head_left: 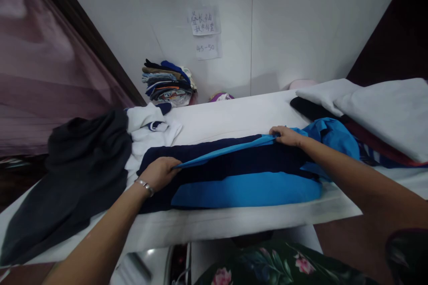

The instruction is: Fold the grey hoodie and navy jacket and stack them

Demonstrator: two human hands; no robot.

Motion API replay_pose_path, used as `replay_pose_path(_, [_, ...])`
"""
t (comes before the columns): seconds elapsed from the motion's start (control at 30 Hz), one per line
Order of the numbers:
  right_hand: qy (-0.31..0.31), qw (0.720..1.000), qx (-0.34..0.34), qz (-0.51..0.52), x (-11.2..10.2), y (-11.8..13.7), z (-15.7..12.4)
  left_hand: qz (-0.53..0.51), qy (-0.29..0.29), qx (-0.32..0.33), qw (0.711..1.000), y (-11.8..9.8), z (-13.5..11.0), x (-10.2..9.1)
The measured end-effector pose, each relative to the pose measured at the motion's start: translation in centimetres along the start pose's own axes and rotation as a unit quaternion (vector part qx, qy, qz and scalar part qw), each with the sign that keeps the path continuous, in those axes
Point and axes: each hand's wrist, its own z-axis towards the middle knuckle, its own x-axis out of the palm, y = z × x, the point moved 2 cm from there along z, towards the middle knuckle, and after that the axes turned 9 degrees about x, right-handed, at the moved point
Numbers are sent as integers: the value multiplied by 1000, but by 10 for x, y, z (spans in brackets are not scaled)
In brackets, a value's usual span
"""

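Note:
A navy and bright blue garment (pixel 234 178) lies spread across the white table (pixel 227 118). My left hand (pixel 159 173) is closed on the left end of a bright blue folded edge, a metal bracelet on its wrist. My right hand (pixel 286 136) pinches the same blue edge at its right end, so the strip is stretched taut between both hands above the navy part. A bunched blue part of the garment (pixel 334 136) lies just right of my right hand.
A dark grey garment (pixel 76 173) hangs over the table's left end beside a white and navy one (pixel 150 127). Folded white cloths (pixel 377 107) lie at the right. A stack of folded clothes (pixel 167 83) stands against the wall under paper notes (pixel 205 31).

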Motion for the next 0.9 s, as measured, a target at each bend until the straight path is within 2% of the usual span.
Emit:
replay_pose_path(0.1, [34,998,-50,-5,-3,0,-2,-59,33,-59,996,-19,-23,-18])
replay_pose_path(0.17, [58,996,-66,4,-7,-1,-1,-129,49,-74,988,-26,-31,-31])
replay_pose_path(0.23, [81,994,-66,28,-10,-3,4,-207,79,-77,972,-21,-31,-39])
replay_pose_path(0.3, [94,994,-44,43,-11,-3,12,-256,111,-83,957,-6,-19,-41])
replay_pose_path(0.37, [95,995,-14,20,-7,0,23,-243,122,-95,958,17,3,-35])
replay_pose_path(0.47, [78,992,41,-94,6,7,42,-115,103,-151,976,51,41,-11])
replay_pose_path(0.6, [54,982,73,-168,23,12,57,-48,86,-189,977,74,72,23])
replay_pose_path(0.77, [44,982,59,-176,29,2,52,-49,38,-199,978,92,76,37])
replay_pose_path(0.9, [24,984,44,-173,30,-7,48,-87,42,-239,966,119,56,39])
